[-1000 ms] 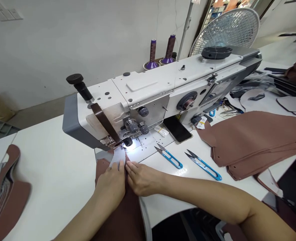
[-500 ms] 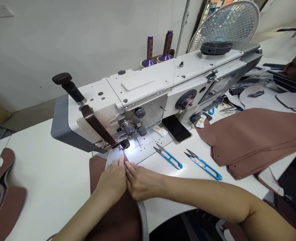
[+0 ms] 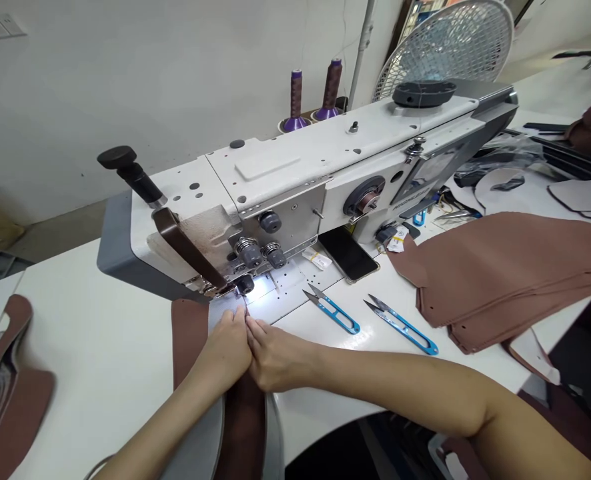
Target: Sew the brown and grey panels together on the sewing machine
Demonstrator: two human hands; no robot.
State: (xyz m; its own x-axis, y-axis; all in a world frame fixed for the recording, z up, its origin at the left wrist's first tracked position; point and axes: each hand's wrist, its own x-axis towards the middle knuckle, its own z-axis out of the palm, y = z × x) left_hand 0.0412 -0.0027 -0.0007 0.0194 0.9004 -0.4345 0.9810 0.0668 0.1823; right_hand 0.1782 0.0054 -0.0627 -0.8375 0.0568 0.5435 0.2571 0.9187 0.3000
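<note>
A brown leather-like piece with a grey backing [image 3: 189,340] lies under the head of a white sewing machine [image 3: 275,167] and hangs over the table's front edge. My left hand [image 3: 225,347] presses on the piece just in front of the lit needle area, its fingers bent together at the edge. Against it, my right hand [image 3: 278,353] pinches the same piece at its right edge, thumb and fingers closed. The needle and presser foot are mostly hidden by the machine head. Two blue thread snips [image 3: 333,310] [image 3: 403,325] lie to the right of my hands.
A black phone [image 3: 349,255] lies beneath the machine arm. Stacked brown pieces [image 3: 515,267] cover the right of the table, and more [image 3: 18,407] lie at the left. Behind the machine stand two thread cones [image 3: 331,87] and a white fan [image 3: 450,50].
Both hands have shifted slightly toward the machine with the piece. Its hanging lower part has folded, showing more grey backing below my hands. The view has moved a little.
</note>
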